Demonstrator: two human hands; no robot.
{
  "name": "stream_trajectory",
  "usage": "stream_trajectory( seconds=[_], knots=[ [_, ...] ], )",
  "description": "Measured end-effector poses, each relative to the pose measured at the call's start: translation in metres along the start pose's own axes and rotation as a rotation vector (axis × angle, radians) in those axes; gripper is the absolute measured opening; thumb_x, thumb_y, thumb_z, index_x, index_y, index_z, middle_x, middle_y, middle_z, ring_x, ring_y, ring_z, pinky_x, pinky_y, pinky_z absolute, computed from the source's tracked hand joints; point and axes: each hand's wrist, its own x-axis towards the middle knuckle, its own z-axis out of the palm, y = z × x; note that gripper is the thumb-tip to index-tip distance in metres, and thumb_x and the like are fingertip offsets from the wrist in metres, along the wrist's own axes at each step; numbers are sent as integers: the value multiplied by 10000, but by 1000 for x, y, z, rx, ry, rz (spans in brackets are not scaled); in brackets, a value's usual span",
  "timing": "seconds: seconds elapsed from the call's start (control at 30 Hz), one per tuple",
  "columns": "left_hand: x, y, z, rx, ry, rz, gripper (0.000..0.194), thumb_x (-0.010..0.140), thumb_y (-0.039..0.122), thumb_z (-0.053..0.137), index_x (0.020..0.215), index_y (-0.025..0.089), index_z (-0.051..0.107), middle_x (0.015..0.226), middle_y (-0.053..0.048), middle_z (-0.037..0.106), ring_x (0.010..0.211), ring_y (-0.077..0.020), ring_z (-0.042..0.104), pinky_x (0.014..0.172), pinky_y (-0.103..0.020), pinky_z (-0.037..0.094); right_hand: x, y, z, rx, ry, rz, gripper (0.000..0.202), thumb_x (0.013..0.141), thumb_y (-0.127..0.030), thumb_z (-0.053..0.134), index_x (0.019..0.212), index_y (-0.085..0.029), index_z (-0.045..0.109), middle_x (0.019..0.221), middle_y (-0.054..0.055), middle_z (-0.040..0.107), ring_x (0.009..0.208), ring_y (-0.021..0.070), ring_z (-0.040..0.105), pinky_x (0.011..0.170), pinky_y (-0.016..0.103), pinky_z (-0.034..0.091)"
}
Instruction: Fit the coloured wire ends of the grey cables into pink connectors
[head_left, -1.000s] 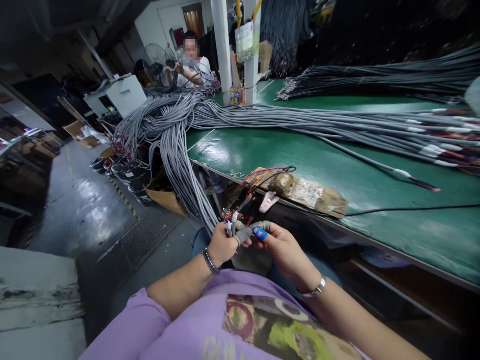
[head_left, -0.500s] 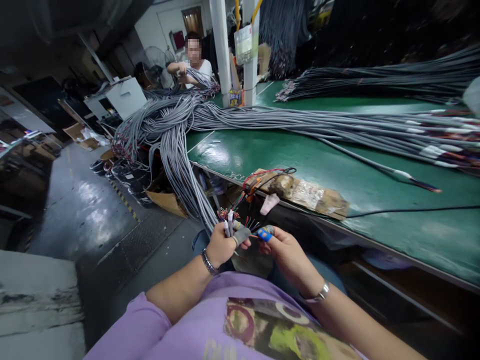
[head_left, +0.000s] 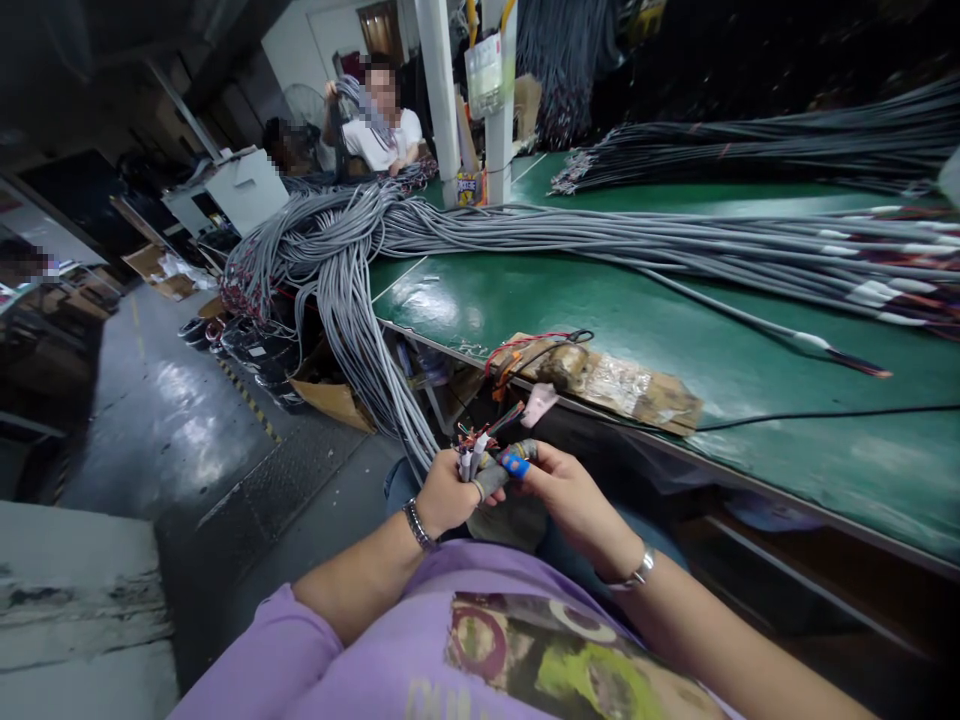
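Note:
My left hand (head_left: 442, 492) grips the ends of a bundle of grey cables (head_left: 360, 340), whose stripped coloured wires (head_left: 480, 440) stick up above my fist. My right hand (head_left: 571, 495) is close against it, fingers wrapped in grey and blue tape (head_left: 514, 464), pinching at the wire ends. Both hands sit in front of my lap, just below the edge of the green table (head_left: 660, 330). The cable bundle runs up from my left hand over the table's corner.
A taped cardboard pad (head_left: 622, 385) with red and black wires lies at the table edge. Long grey cable bundles (head_left: 675, 250) cross the table. Another person (head_left: 379, 125) handles cables at the far end by white posts (head_left: 499, 110). A wet floor aisle lies to the left.
My right hand has come back against my left hand after pulling slightly away. The far person has raised a cable bundle upward.

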Motion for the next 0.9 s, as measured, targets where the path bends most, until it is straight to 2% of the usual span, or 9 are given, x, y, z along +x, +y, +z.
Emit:
stream_trajectory(
  seconds=[0.17, 0.33, 0.47, 0.57, 0.73, 0.9],
  knots=[
    [1, -1, 0, -56, 41, 34, 374, 690, 482, 721, 667, 119, 637, 561, -42, 638, 493, -119, 576, 525, -247, 502, -1, 9, -2, 98, 112, 37, 363, 625, -485, 776, 664, -184, 576, 570, -4, 591, 535, 114, 467, 543, 268, 355],
    [0, 3, -1, -57, 25, 40, 416, 708, 514, 692, 608, 117, 619, 550, -46, 627, 486, -110, 566, 516, -236, 491, -3, 6, -2, 128, 93, 67, 359, 653, -491, 756, 684, -182, 577, 579, -15, 568, 525, 103, 444, 544, 259, 363],
    [-1, 4, -1, -26, 3, 21, 414, 690, 506, 706, 586, 115, 614, 538, -43, 621, 488, -107, 563, 513, -228, 489, -4, -1, 2, 113, -2, 43, 315, 717, -485, 707, 760, -195, 593, 621, -1, 621, 576, 131, 539, 571, 268, 391],
    [-1, 2, 1, -16, 4, -18, 397, 654, 489, 737, 588, 119, 610, 531, -35, 619, 491, -111, 570, 516, -229, 495, -4, -3, 4, 55, -34, 0, 306, 710, -472, 712, 712, -203, 568, 557, -7, 613, 547, 146, 550, 556, 281, 384],
    [0, -1, 1, -5, 10, 13, 402, 707, 496, 692, 588, 119, 615, 542, -40, 626, 486, -105, 568, 511, -223, 489, 0, 3, 0, 36, 15, -5, 302, 698, -457, 719, 668, -198, 567, 558, -3, 620, 546, 137, 531, 552, 275, 368],
    [0, 2, 1, -27, 40, 39, 393, 710, 495, 694, 623, 117, 630, 549, -41, 630, 490, -109, 571, 516, -231, 493, -1, 12, -1, 129, 88, 40, 291, 663, -415, 760, 668, -191, 575, 555, -17, 584, 532, 120, 499, 543, 263, 368]
  ],
)
